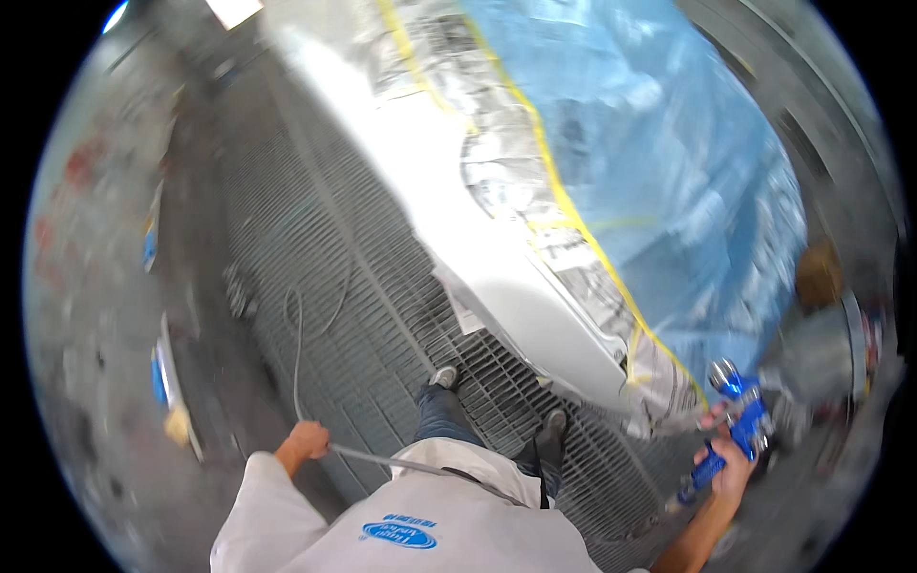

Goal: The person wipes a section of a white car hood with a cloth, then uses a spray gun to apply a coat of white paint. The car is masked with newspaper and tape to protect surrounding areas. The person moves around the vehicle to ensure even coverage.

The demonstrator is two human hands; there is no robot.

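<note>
My left hand [308, 439] is closed around a grey hose [377, 459], out at my left side. From there the hose crosses in front of my waist, and its other part trails onto the floor. At the right, my right hand [732, 466] grips the handle of a blue spray gun [751, 418], fingers wrapped round it. Just left of the gun ends a glossy white car body panel [540, 320]. Printed masking paper [506, 177] borders the panel, edged with yellow tape [565, 202]. Beyond it, blue plastic sheeting [650, 162] covers the rest of the car.
Under my feet runs a metal floor grating [325, 248], with the hose looped on it. Past the spray gun stand a grey bucket-like container [812, 353] and a brown box [820, 273]. Narrow boards [177, 387] with blue pieces lie along the left side.
</note>
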